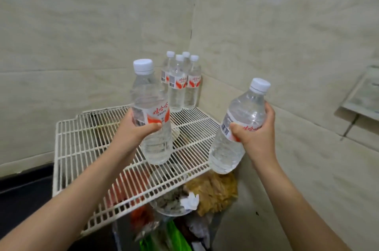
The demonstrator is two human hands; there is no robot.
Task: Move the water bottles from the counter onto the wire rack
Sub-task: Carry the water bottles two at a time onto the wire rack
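Both hands are full: the left grip point(135, 129) wraps fingers and thumb round the labelled waist of the left water bottle point(150, 111), and the right grip point(258, 134) holds the right water bottle point(246, 113) the same way, thumb across its red and white label. The move turns on where each bottle's base sits relative to the wire rack point(82, 144). The left water bottle stands close to upright, cap up, with its base below the left grip and over the middle of the rack's white bars; whether the base touches the bars cannot be told. Straight ahead of that grip, in the rack's far corner against the tiled walls, 4 standing bottles point(178, 91) are packed together, and bare bars lie between them and the held bottle. So the left grip looks the nearer to a landing spot: probably a short lowering, or a small push forward towards the group. The right water bottle is worse placed. Its long axis leans, cap tipped up and to the right, base down and to the left, and that base hangs off the rack's near right edge, above the rubbish point(211, 191) below. By my judgement it needs to travel left and forward from the right grip, then be stood straight before release, or it may topple between the bars.
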